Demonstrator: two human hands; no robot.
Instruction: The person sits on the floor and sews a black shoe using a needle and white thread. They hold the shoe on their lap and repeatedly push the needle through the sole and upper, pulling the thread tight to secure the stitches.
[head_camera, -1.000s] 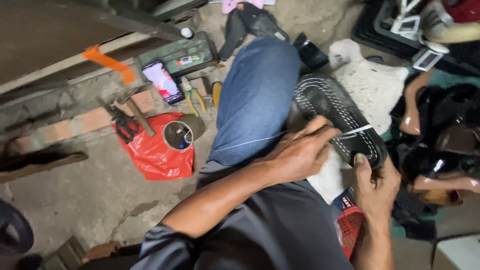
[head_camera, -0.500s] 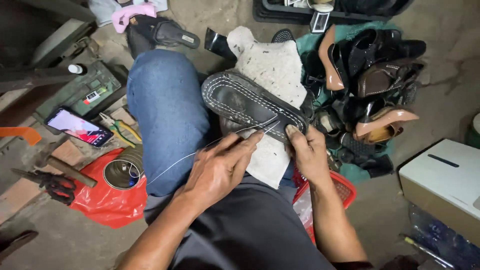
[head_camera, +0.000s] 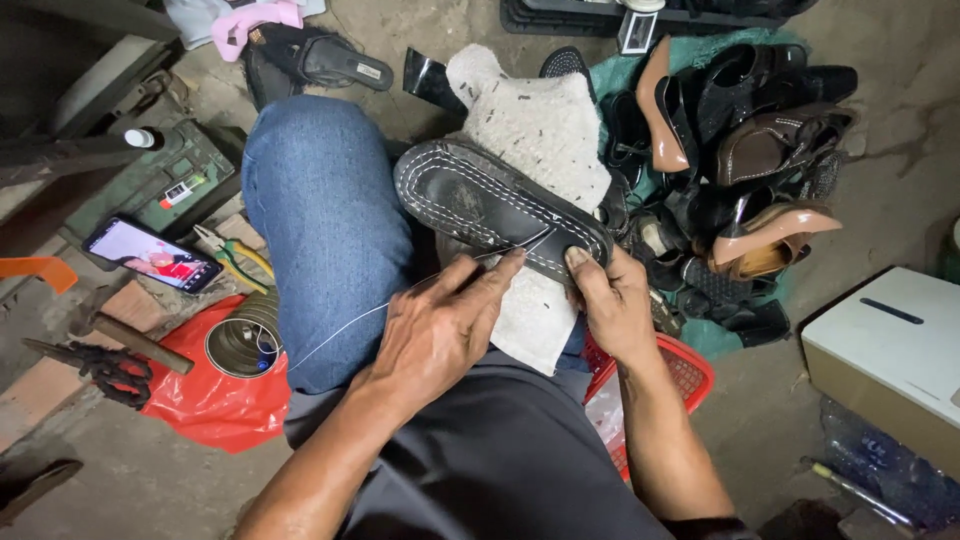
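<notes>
Sole (head_camera: 490, 205), black w/ white stitching, lies on a white cloth (head_camera: 530, 130) over the lap. Right hand (head_camera: 612, 300) closed on its near end, thumb on top. Left hand (head_camera: 440, 330) pinched shut on a thread (head_camera: 340, 325) w/ fingertips touching the sole's edge.

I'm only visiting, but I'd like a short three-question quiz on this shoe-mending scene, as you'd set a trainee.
1. True or false: the black sole rests on a pale cloth over the knee.
2. Which hand steadies the sole's near end? A. left hand B. right hand
3. What runs from the left hand towards the tin can?

Key: 1 true. 2 B. 3 a thin pale thread.
</notes>
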